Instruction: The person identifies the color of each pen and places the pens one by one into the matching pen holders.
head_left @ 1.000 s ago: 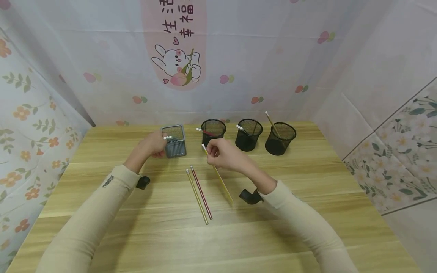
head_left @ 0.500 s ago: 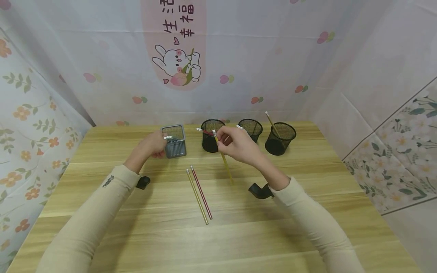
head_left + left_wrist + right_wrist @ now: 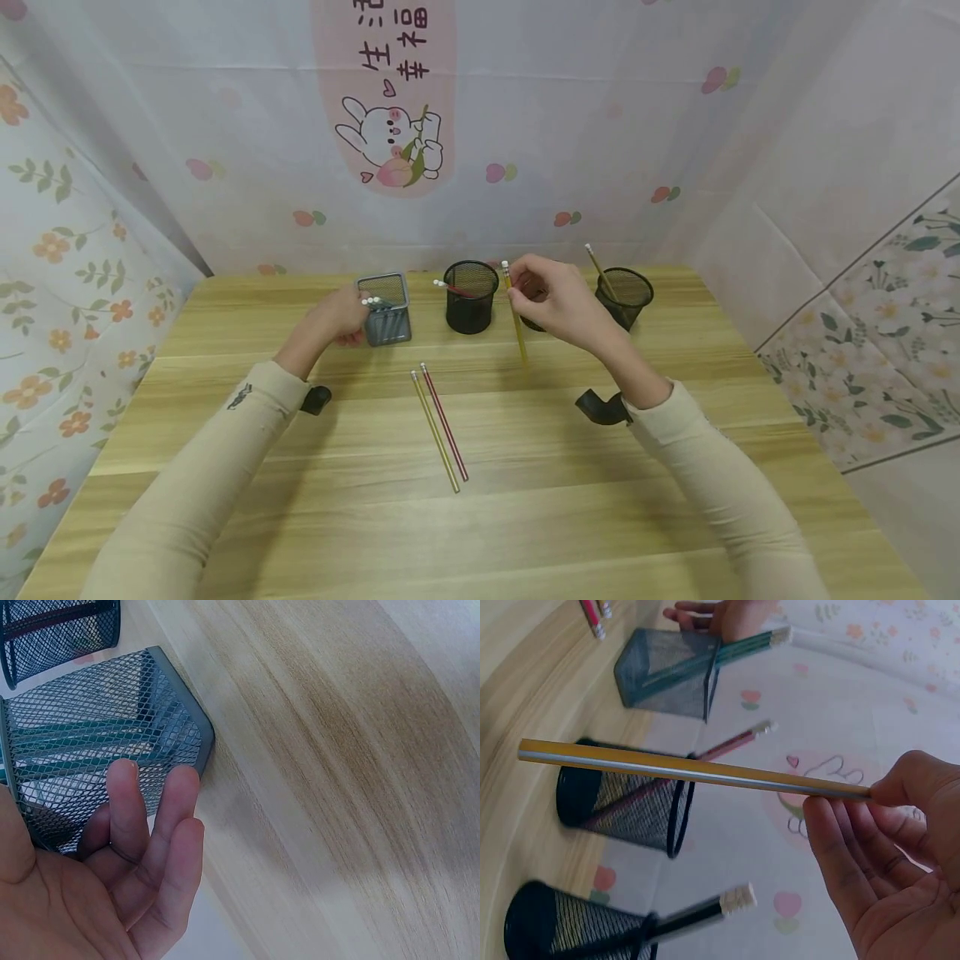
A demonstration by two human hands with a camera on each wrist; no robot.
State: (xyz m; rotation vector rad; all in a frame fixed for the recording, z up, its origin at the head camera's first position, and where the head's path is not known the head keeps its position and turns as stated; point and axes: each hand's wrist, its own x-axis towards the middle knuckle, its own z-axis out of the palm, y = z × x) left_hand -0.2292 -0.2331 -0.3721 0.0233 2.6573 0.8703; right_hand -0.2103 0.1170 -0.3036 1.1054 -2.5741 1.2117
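Observation:
My right hand point(image 3: 558, 300) pinches a yellow pencil point(image 3: 519, 333) near its white eraser end; the pencil hangs in the air, slanting down. Behind that hand, a round black mesh cup is mostly hidden; the right wrist view shows this cup point(image 3: 592, 930) with dark pencils in it. At the left, my left hand point(image 3: 337, 317) holds the side of a grey square mesh pencil holder point(image 3: 388, 327), which contains several green pencils point(image 3: 757, 649). Three of its fingers point(image 3: 176, 795) are loosely bent, seen in the left wrist view.
A black mesh cup point(image 3: 468, 318) with red pencils stands mid-row. Another cup point(image 3: 630, 292) with a yellow pencil stands at the right. One yellow pencil point(image 3: 437, 435) and one red pencil point(image 3: 444, 421) lie side by side on the wooden table point(image 3: 480, 542). A curtain hangs behind.
My right hand has carried the yellow pencil up and to the right, from before the red-pencil cup to before the dark-pencil cup. The left hand has stayed at the grey holder.

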